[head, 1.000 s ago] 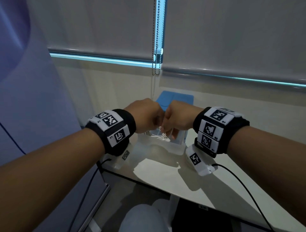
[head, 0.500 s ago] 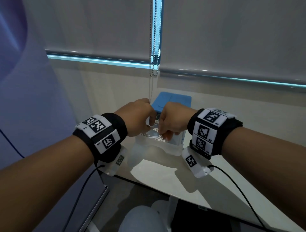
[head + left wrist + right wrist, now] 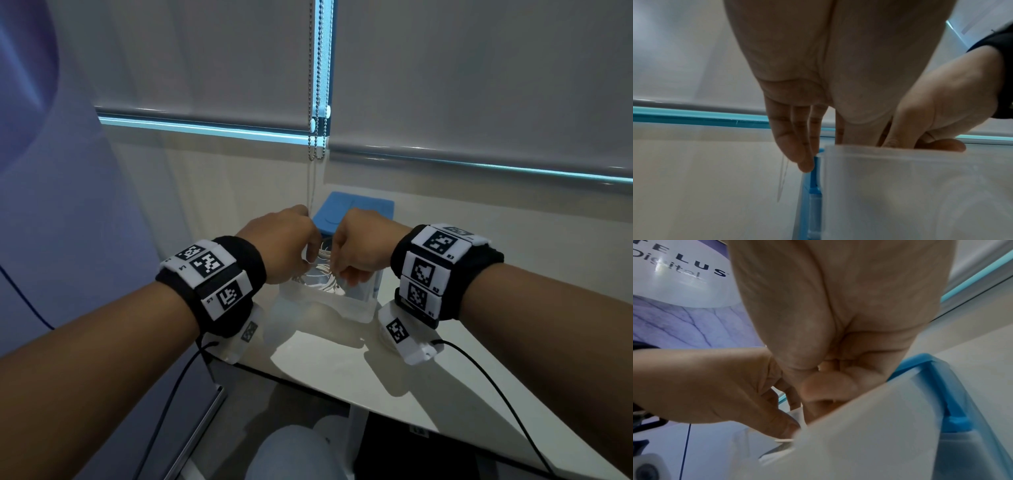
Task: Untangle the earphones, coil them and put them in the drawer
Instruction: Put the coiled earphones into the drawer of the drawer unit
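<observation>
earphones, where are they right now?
Head view, centre: the white earphones sit coiled inside the pulled-out translucent drawer of the blue drawer unit, between the left hand and right hand.

earphones [image 3: 323, 270]: white, coiled, inside drawer | drawer [image 3: 329, 303]: translucent, pulled open on table

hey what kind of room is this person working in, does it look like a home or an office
Probably an office or demo room, not a home: grey roller blinds with a bead chain, a printed branded wall panel, and a plain white desk bearing a small blue drawer unit.
</observation>
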Action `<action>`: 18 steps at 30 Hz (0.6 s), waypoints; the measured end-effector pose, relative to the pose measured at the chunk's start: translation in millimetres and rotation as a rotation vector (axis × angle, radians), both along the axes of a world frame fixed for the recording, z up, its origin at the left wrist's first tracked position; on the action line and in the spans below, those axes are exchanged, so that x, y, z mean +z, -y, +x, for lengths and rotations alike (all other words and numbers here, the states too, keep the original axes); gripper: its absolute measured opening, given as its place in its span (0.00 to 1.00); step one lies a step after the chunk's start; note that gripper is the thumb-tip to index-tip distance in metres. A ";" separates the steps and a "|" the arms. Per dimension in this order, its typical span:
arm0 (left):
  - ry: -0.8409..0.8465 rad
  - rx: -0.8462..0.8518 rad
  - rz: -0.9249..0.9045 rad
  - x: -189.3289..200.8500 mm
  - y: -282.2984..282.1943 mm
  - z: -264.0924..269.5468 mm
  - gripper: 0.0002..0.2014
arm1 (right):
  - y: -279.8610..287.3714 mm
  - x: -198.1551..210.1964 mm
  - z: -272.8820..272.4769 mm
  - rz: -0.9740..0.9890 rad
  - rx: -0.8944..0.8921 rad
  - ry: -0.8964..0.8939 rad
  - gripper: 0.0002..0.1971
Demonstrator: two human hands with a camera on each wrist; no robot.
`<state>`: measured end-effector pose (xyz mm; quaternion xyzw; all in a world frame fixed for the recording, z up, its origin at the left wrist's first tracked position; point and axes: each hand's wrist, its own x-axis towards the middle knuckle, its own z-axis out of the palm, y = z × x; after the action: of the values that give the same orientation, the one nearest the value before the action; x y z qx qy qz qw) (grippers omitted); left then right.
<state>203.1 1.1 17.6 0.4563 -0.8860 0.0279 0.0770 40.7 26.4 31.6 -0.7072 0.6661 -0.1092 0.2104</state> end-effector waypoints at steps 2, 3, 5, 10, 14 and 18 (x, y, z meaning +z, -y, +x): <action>-0.004 0.001 0.004 2.3 -1.2 0.5 0.06 | -1.2 3.5 -5.3 -0.004 -0.018 0.056 0.04; -0.009 0.001 0.005 4.0 -1.6 0.7 0.07 | -2.3 5.9 -8.9 -0.012 -0.025 0.081 0.05; -0.020 -0.002 -0.004 8.4 -2.3 0.2 0.08 | -5.5 11.2 -17.0 -0.041 -0.039 0.129 0.05; -0.048 -0.012 -0.040 17.6 -5.2 -5.1 0.07 | -20.1 21.4 -45.0 -0.143 -0.081 0.218 0.05; -0.051 -0.001 -0.054 25.4 -8.5 -7.0 0.04 | -34.3 23.8 -68.9 -0.205 -0.115 0.238 0.07; -0.128 -0.032 -0.100 32.2 -19.3 -12.8 0.03 | -46.0 14.9 -90.7 -0.194 -0.155 0.241 0.07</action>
<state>190.3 20.4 49.8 0.4385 -0.8840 0.0417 0.1569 -50.0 72.5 46.6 -0.6523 0.6749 -0.2732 0.2105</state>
